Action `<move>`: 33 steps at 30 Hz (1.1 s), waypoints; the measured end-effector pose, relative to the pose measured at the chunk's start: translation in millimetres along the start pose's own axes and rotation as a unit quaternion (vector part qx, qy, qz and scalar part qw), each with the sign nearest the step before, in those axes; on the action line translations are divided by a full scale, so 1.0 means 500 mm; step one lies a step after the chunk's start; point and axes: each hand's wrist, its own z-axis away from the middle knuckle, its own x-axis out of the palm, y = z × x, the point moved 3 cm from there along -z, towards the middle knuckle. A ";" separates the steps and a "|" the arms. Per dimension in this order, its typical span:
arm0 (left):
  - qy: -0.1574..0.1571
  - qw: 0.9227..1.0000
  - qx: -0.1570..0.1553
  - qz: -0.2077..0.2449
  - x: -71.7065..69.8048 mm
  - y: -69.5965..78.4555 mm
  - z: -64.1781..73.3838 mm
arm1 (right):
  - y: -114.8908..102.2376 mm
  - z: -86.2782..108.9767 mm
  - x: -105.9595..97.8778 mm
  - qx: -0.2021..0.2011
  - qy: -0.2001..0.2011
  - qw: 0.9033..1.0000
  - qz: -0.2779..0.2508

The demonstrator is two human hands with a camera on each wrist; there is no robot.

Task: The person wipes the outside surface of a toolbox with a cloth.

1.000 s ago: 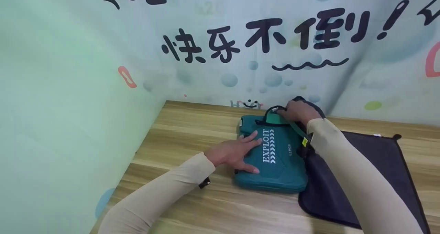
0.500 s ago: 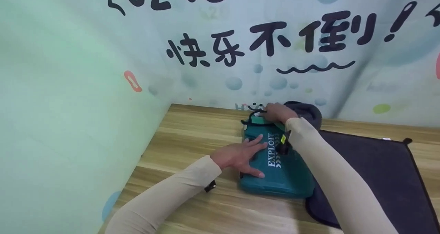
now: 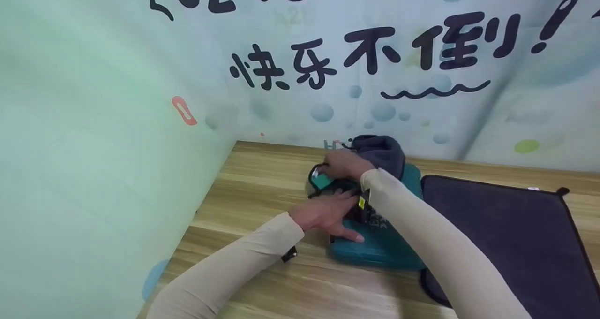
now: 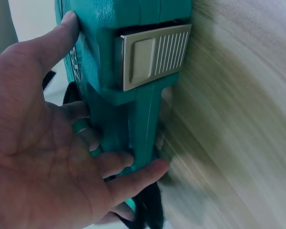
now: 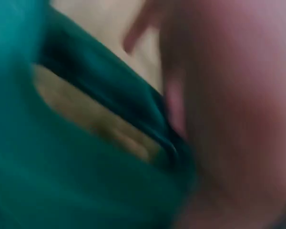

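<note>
A teal plastic tool case (image 3: pixel 375 248) with white lettering lies flat on the wooden table; its metal latch (image 4: pixel 152 57) shows in the left wrist view. My left hand (image 3: pixel 326 212) rests on the left side of the case, fingers spread. Over the far left part of the case, my right hand (image 3: pixel 344 164) grips a dark grey cloth (image 3: pixel 382 152) with black edging and a green face (image 3: pixel 321 179). The cloth partly covers the case and the lettering. In the blurred right wrist view, my right hand (image 5: pixel 233 105) is beside the case's handle (image 5: pixel 105 90).
A dark mat (image 3: pixel 506 244) with black edging lies right of the case, with a small white label on its far edge. A printed backdrop (image 3: pixel 281 117) stands behind the wooden table (image 3: pixel 262 169), and a pale green side sheet (image 3: pixel 93 145) borders it at left.
My right hand has moved left across the far part of the case, bringing the grey cloth with it. The left hand has stayed in place on the case.
</note>
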 end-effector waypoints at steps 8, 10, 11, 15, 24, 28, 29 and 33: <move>0.003 1.000 0.009 -0.014 -0.003 0.009 0.000 | -0.052 0.042 0.020 -0.060 -0.091 0.994 0.018; -0.005 1.000 0.009 -0.014 -0.004 0.009 0.001 | -0.055 0.059 0.017 -0.054 -0.109 0.993 0.010; -0.009 1.000 0.010 -0.013 -0.004 0.010 0.001 | -0.055 0.067 0.015 -0.054 -0.113 0.992 0.005; -0.017 1.000 0.006 -0.013 -0.006 0.011 -0.002 | -0.039 0.087 0.013 -0.082 -0.091 0.992 -0.020; -0.052 0.998 -0.039 0.018 0.003 0.011 -0.003 | 0.030 0.168 0.011 -0.204 0.035 0.974 -0.090; -0.054 0.997 -0.020 0.040 0.002 0.012 -0.004 | 0.081 0.209 -0.011 -0.198 0.065 0.972 -0.111; -0.053 0.998 -0.015 0.040 0.002 0.012 -0.004 | 0.094 0.219 -0.015 -0.195 0.073 0.971 -0.113; -0.044 0.998 -0.009 0.031 0.003 0.012 -0.008 | 0.133 0.253 -0.017 -0.201 0.112 0.968 -0.104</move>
